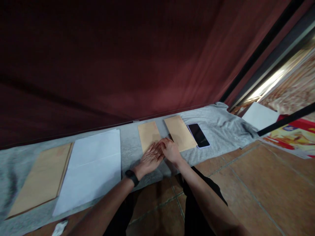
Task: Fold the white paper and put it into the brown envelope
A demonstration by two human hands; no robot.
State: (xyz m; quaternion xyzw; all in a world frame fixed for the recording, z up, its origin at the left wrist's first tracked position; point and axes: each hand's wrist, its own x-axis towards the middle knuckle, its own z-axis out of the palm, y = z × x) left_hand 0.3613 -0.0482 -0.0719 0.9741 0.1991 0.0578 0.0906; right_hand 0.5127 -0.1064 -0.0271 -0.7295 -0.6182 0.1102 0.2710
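A small brown paper envelope [148,132] lies on the grey cloth in front of me, its near end covered by my hands. My left hand [152,158] rests palm down over that end, fingers stretched out. Beside it, my right hand [170,150] is closed, with curled fingers against the left fingertips at the envelope's right edge. Whatever the right fingers grip, if anything, is hidden. Just right of the hands lies a stack of similar brown envelopes [180,132]. A dark wristband [132,177] circles my left wrist.
Beyond the envelope stack is a phone [199,135] with a dark screen. Large white paper sheets [92,170] and bigger brown envelopes [43,175] lie to the left on the grey cloth [129,144]. A dark red curtain [137,65] hangs behind. Tiled floor [265,177] shows below.
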